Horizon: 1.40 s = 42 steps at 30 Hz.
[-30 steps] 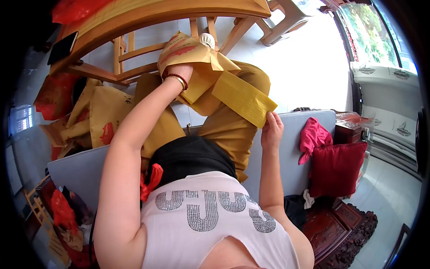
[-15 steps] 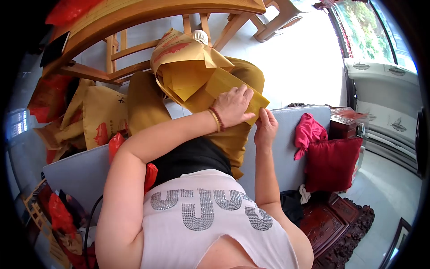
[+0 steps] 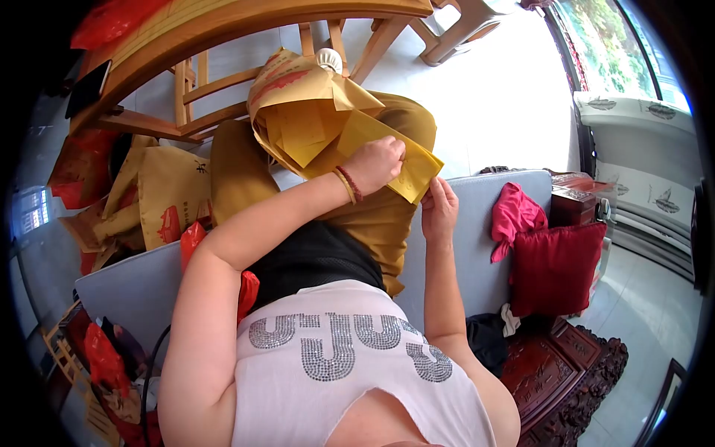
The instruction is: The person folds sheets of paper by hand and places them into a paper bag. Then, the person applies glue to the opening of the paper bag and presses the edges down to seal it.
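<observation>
A flat stack of yellow paper [image 3: 417, 167] lies slantwise over my right thigh. My right hand [image 3: 439, 208] pinches its near right corner between thumb and fingers. On top of the stack rests my left hand [image 3: 378, 162], its fingers curled into a loose fist; what they grip, if anything, is hidden. Between my knees, a brown paper bag [image 3: 279, 86] with red print stands open towards me. Loose yellow sheets [image 3: 302, 134] show inside its mouth, next to the stack's far left end.
Beyond my knees is a wooden table [image 3: 246, 28] with a dark flat device [image 3: 89, 88] on its edge. More printed paper bags [image 3: 175, 194] lie to the left. A red cushion [image 3: 557, 268] and pink cloth [image 3: 516, 216] are on the grey seat [image 3: 477, 253] at right. A plastic stool [image 3: 454, 37] stands beyond.
My left hand has gone from lying flat with spread fingers on the yellow paper to a curled fist, slightly farther left. More of the stack's surface shows. My right hand keeps its corner.
</observation>
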### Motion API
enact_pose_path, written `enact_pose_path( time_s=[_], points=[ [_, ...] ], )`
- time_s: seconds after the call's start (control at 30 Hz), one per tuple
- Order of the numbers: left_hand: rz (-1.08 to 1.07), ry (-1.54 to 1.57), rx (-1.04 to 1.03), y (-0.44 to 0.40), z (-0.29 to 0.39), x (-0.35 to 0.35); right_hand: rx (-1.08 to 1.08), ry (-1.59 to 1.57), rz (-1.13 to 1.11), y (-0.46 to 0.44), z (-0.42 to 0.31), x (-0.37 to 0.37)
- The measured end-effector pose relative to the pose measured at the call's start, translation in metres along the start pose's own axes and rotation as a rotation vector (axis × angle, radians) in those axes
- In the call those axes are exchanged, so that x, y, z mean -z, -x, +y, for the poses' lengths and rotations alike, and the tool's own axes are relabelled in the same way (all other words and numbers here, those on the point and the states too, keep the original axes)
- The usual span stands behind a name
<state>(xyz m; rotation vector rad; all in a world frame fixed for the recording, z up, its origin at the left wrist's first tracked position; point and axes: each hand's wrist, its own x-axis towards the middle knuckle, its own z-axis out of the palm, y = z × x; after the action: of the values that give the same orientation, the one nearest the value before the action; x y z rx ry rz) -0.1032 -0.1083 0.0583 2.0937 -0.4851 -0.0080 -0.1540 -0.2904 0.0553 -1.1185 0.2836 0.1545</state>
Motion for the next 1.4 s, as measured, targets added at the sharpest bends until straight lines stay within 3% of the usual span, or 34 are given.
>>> enact_pose_path(
  time_s=[0.17,0.27,0.3,0.4,0.5,0.53,0.6,0.7,0.77,0.83,0.9,0.93,0.97,1.0,1.03,1.07,1.1,1.17,1.27,1.4],
  points=[
    [-0.002,0.083,-0.001,0.005,-0.014,0.032,0.007,-0.001,0.023,0.001,0.0,-0.002],
    [-0.048,0.055,0.16,0.011,-0.042,0.063,0.013,-0.016,0.096,0.001,0.003,-0.004],
    [-0.009,-0.069,0.108,0.015,-0.056,0.071,0.013,-0.024,0.129,-0.001,0.004,-0.005],
    [-0.055,-0.136,0.263,0.021,-0.079,0.096,0.008,-0.029,0.127,-0.001,0.003,-0.007],
    [0.003,-0.506,0.332,0.026,-0.09,0.102,0.011,-0.026,0.08,-0.005,0.006,-0.001],
    [-0.116,-0.684,0.515,0.022,-0.077,0.106,0.012,-0.02,0.073,-0.005,0.005,-0.001],
    [-0.116,-0.747,0.562,0.018,-0.1,0.102,0.003,-0.025,0.052,-0.003,0.003,0.0],
    [0.334,-0.508,0.473,0.004,-0.142,0.086,0.001,-0.019,0.077,-0.002,0.0,-0.004],
    [0.361,-0.466,0.48,-0.008,-0.144,0.087,0.015,-0.011,0.105,0.001,-0.002,-0.009],
    [-0.014,-0.752,0.501,-0.019,-0.126,0.101,0.019,-0.009,0.125,0.002,-0.002,-0.012],
    [-0.254,-0.867,0.551,-0.018,-0.086,0.102,0.016,-0.009,0.134,0.002,-0.002,-0.011],
    [0.005,-0.911,0.37,-0.007,-0.078,0.086,0.024,-0.01,0.13,0.002,-0.001,-0.01],
    [-0.119,-0.652,0.43,-0.005,-0.037,0.093,0.031,-0.012,0.126,0.001,0.002,-0.008],
    [0.012,-0.446,-0.039,-0.001,-0.048,0.069,0.034,-0.014,0.118,0.0,0.005,-0.006],
    [-0.113,-0.505,-0.311,-0.004,-0.032,0.062,0.039,0.008,0.11,-0.001,0.006,-0.005],
    [-0.071,-0.059,-0.05,0.003,-0.012,0.054,0.042,0.03,0.1,-0.002,0.007,-0.004],
    [-0.016,-0.105,-0.062,0.007,0.002,0.041,0.045,0.053,0.088,-0.003,0.007,-0.004],
    [-0.02,-0.129,0.118,0.002,0.023,0.025,0.048,0.06,0.078,-0.001,0.002,-0.014],
    [0.021,-0.265,0.166,-0.005,0.021,0.004,0.05,0.104,0.064,0.0,-0.003,-0.014],
    [0.014,-0.161,0.1,-0.007,0.008,-0.001,0.056,0.073,0.08,0.002,0.001,-0.011]
  ],
)
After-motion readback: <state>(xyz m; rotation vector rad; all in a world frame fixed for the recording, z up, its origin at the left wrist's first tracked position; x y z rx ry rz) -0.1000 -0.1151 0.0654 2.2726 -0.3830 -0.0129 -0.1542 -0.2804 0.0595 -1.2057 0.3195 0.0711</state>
